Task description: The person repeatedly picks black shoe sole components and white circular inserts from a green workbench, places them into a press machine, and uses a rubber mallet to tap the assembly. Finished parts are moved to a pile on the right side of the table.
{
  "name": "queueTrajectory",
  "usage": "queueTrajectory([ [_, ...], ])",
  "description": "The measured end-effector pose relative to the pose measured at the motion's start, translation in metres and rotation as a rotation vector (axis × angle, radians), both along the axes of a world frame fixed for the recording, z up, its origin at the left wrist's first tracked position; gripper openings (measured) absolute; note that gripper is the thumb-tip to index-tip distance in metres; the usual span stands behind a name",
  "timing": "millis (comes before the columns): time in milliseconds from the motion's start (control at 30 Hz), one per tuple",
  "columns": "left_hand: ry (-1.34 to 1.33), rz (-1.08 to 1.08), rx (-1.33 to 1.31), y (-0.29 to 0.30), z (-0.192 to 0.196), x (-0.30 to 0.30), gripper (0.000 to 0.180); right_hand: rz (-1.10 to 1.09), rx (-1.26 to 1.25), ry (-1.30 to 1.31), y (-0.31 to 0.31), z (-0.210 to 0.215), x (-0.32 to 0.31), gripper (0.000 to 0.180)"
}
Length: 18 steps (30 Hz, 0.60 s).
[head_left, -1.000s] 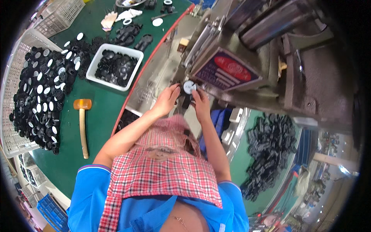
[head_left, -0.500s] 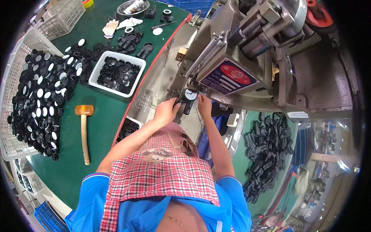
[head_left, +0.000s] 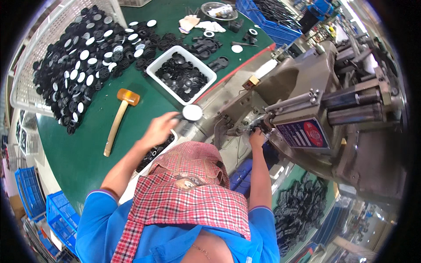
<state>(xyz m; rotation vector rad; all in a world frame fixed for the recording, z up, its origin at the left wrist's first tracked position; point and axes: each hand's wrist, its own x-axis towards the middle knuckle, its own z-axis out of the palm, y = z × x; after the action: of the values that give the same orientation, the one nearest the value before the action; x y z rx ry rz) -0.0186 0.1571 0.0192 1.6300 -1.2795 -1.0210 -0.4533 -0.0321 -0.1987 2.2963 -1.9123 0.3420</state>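
Note:
My left hand (head_left: 160, 129) is closed on a black plastic part with a round white face (head_left: 192, 112), held over the near edge of the green table and slightly smeared by motion. My right hand (head_left: 257, 138) reaches in under the head of the grey machine (head_left: 307, 114). Its fingers are bent at the machine's working spot, against something dark that I cannot make out. Near my left hand lies a mallet (head_left: 117, 118) with an amber head and wooden handle. Beyond that hand stands a white tub (head_left: 158, 66) of small black round parts.
A white basket (head_left: 26, 94) spills black pieces with white discs onto the green table (head_left: 66, 153). Black parts (head_left: 302, 210) are heaped at the right. Gloves (head_left: 189, 23), a metal dish (head_left: 206, 6) and a blue crate (head_left: 263, 19) sit at the back.
My left hand has moved left from the machine with the white-faced black part. My right hand has stayed at the machine, fingers now at its working spot. The whole view has turned.

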Motion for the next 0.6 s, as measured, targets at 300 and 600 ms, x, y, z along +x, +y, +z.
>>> queueTrajectory([
  [300, -0.929, 0.373, -0.193, 0.03, 0.015, 0.064, 0.036, -0.133, 0.48, 0.024, -0.024, 0.031, -0.004, 0.064],
  [600, -1.146, 0.047, 0.124, -0.175, -0.026, 0.004, 0.012, -0.088, 0.894, -1.173, -0.046, -0.07, -0.124, 0.065],
])
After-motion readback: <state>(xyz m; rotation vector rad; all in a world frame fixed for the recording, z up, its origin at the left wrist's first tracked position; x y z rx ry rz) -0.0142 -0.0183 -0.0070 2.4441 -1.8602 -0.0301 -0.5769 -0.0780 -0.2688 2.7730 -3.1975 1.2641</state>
